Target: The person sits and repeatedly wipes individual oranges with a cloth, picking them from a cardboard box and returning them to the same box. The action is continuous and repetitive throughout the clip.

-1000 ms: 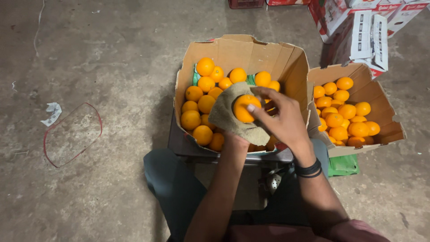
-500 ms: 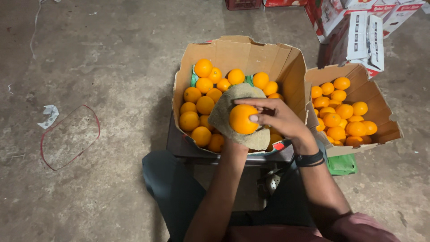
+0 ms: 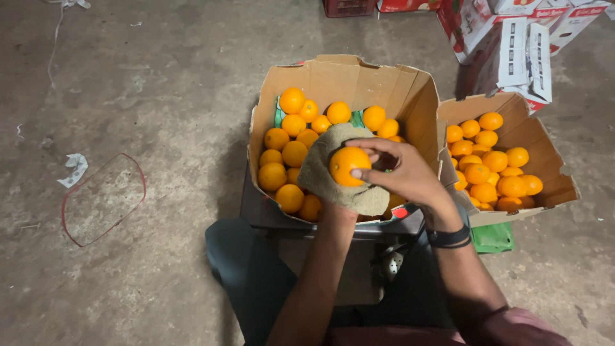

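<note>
Both forearms are bare, with no sleeves reaching past the elbows. A black band, seemingly doubled, circles the wrist of the right hand (image 3: 410,176). Dark teal trousers (image 3: 246,269) cover the legs, and a maroon garment (image 3: 512,328) shows at five o'clock.

A bare, stained concrete floor (image 3: 147,83) fills the dim scene. A red loop (image 3: 102,198) and a paper scrap (image 3: 75,168) lie on it at left. Red-and-white cartons (image 3: 512,38) are stacked at top right, beside a dark red crate (image 3: 349,6).
</note>
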